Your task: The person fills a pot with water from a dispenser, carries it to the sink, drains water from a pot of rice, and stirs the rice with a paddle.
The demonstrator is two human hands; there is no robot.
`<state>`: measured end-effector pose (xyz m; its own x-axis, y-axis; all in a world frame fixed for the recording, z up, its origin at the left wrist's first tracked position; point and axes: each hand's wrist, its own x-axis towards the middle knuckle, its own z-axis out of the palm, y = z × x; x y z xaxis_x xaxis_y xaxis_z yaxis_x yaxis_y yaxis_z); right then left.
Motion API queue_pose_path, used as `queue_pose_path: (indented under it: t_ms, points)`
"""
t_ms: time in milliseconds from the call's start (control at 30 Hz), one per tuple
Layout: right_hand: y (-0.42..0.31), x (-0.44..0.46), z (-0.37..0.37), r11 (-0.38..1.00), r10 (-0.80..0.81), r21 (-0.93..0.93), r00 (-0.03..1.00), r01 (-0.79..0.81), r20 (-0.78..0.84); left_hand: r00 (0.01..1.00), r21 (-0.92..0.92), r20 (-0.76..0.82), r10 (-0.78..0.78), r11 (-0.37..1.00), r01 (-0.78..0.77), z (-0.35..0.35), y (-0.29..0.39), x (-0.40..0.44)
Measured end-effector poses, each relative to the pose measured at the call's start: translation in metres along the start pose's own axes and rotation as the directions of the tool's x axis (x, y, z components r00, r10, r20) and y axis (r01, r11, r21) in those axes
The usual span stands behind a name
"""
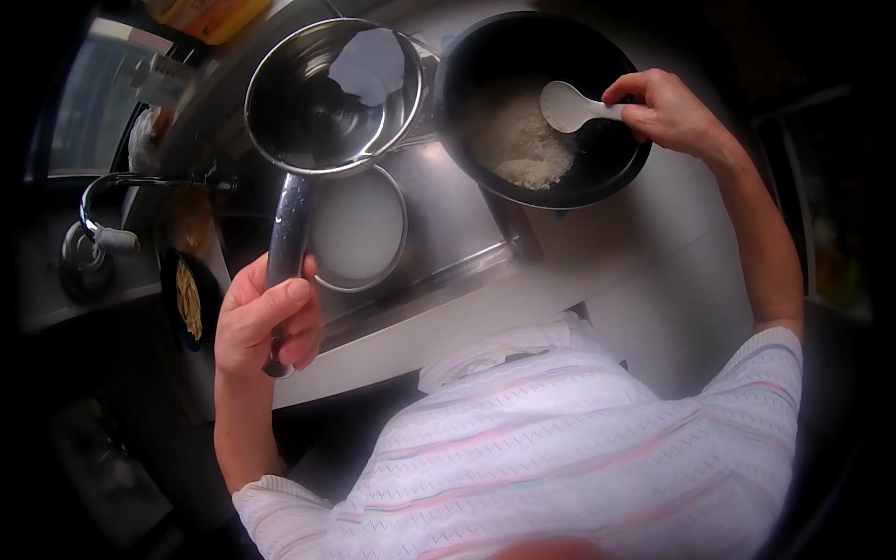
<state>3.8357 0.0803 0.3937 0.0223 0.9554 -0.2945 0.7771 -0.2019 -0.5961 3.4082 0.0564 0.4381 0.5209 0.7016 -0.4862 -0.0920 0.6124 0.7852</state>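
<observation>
My left hand [266, 317] is closed around the dark handle of a steel saucepan [294, 126], held up over the sink area. A whitish patch lies or reflects inside the pan near its far wall; I cannot tell which. Pinched between the fingers of my right hand [672, 112] is a white rice paddle [563, 105]. Its head is inside a black pot [611, 163], over a mound of pale, wet-looking rice [530, 154]. Partly below the saucepan stands a round metal bowl [404, 233] with cloudy white water [359, 229] in it.
A steel sink [453, 210] lies under the bowl, with a pale counter edge [448, 322] in front. To the left are a curved faucet [98, 196] and a dark dish [170, 297] with yellowish food. An orange-yellow package [210, 17] sits at the top left.
</observation>
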Motion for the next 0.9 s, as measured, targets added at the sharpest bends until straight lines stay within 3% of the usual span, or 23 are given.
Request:
queue_pose_path:
  t_ms: [200, 567, 700, 900]
  points:
    - [-0.005, 0.003, 0.000, 1.000, 0.023, -0.012, 0.999, -0.023, 0.027, 0.995, 0.117, -0.091, -0.045, 0.992, 0.055, 0.012, 0.020, 0.008]
    - [-0.014, 0.007, 0.002, 0.994, 0.024, -0.108, 0.997, -0.015, 0.074, 0.997, 0.347, -0.076, 0.003, 0.937, 0.024, 0.028, 0.035, 0.026]
    - [-0.016, 0.008, 0.002, 0.994, 0.049, -0.104, 0.994, -0.039, 0.095, 0.998, 0.343, -0.064, -0.008, 0.939, 0.029, 0.033, 0.037, 0.031]
    - [-0.015, 0.011, -0.001, 0.935, -0.060, -0.354, 0.992, 0.016, -0.114, 0.996, 0.301, -0.084, 0.017, 0.954, 0.009, 0.029, 0.034, 0.032]
